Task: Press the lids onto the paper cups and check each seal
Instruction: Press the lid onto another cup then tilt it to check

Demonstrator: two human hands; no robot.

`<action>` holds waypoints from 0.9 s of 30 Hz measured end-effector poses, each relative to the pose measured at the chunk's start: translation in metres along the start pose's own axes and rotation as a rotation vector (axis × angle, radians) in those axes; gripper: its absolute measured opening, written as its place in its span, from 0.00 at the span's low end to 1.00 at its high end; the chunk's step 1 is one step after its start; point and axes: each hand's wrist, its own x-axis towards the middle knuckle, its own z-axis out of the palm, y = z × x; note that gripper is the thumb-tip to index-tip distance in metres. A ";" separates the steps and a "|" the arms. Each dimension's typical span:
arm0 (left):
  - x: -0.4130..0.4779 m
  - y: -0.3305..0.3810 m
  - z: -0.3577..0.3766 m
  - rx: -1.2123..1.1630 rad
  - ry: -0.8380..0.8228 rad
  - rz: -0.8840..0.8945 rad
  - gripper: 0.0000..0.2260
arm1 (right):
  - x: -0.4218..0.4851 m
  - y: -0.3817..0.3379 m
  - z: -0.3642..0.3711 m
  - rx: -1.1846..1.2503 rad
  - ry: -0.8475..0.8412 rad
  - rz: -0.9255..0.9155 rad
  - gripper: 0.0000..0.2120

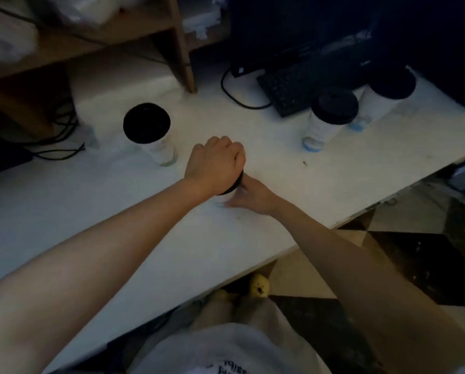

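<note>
Currently the left hand, fist pressed together, bears on the black lid while the right hand wraps the paper cup; press squarely downward, keeping the cup upright until the rim seats all round.

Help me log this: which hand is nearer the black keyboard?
Right. The right hand grips the cup's side, on the side towards the keyboard; the left hand presses the lid, slightly farther left.

I see a black keyboard at the far side of the white table, its cable looping beside it, near a wooden shelf. Below lies checkered floor.
</note>
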 end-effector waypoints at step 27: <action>-0.010 -0.012 -0.012 -0.229 0.016 -0.113 0.14 | -0.010 0.014 0.043 0.039 0.374 -0.199 0.28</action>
